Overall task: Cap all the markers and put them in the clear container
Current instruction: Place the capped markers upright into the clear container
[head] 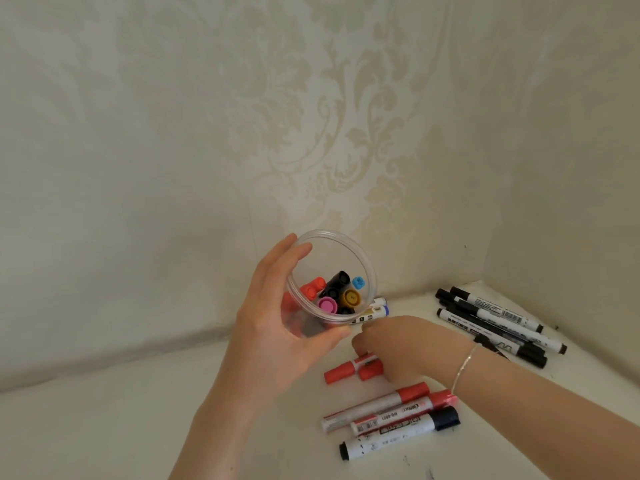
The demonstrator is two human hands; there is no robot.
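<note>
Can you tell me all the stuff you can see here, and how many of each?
clear container: one, see-through, held up off the table, tilted toward the camera.
markers in the container: about six cap ends showing, orange, black, blue, yellow, pink.
red markers: about four; two under the right hand, two lying nearer the camera.
dark-capped marker: one, white body, nearest the camera.
blue-ended markers: two, just behind the container.
black markers: a pile of about five, by the right corner.
table: one, white.
wall: cream, patterned.
bracelet: one, thin, on the right wrist.
left hand: holds the container.
right hand: on the red markers.
</note>
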